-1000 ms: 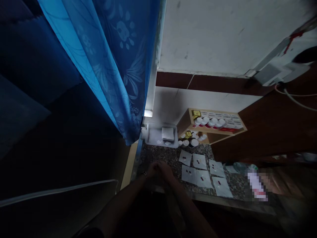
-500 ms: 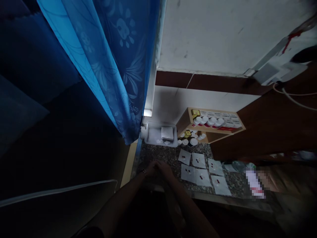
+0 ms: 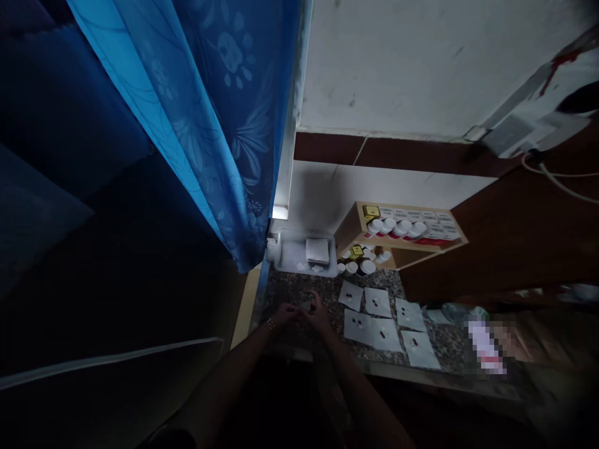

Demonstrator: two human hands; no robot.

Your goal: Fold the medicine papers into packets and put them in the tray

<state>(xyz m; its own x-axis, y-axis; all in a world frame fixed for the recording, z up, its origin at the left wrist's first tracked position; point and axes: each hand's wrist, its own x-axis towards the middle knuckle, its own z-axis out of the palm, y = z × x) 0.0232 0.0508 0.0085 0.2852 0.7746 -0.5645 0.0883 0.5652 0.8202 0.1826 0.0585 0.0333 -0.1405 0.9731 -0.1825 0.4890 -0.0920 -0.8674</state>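
Both hands are close together over the front of the speckled countertop (image 3: 299, 284), in dim light. My left hand (image 3: 285, 313), with a bracelet at its wrist, has its fingers pinched together. My right hand (image 3: 319, 317) meets it from the right, thumb and fingers closed, one finger raised. Something small and pale shows between the fingertips, too dark to name. Several white paper squares (image 3: 378, 302) lie to the right of my right hand, with small dark and pale pills on them. Behind the hands sits a clear plastic tray (image 3: 287, 252) with a stack of white papers (image 3: 317, 251).
A wooden shelf (image 3: 344, 234) at the back holds white-capped bottles (image 3: 402, 228) and medicine boxes (image 3: 437, 227). More bottles (image 3: 367, 267) stand below it. On the left hangs a blue curtain (image 3: 234, 137). A plugged-in adapter (image 3: 510, 134) is on the right wall.
My hands were clasped close together, lower and darker. Now they have come slightly apart, with the right hand's fingers lifted and a pale bit showing between them. The view has shifted slightly.
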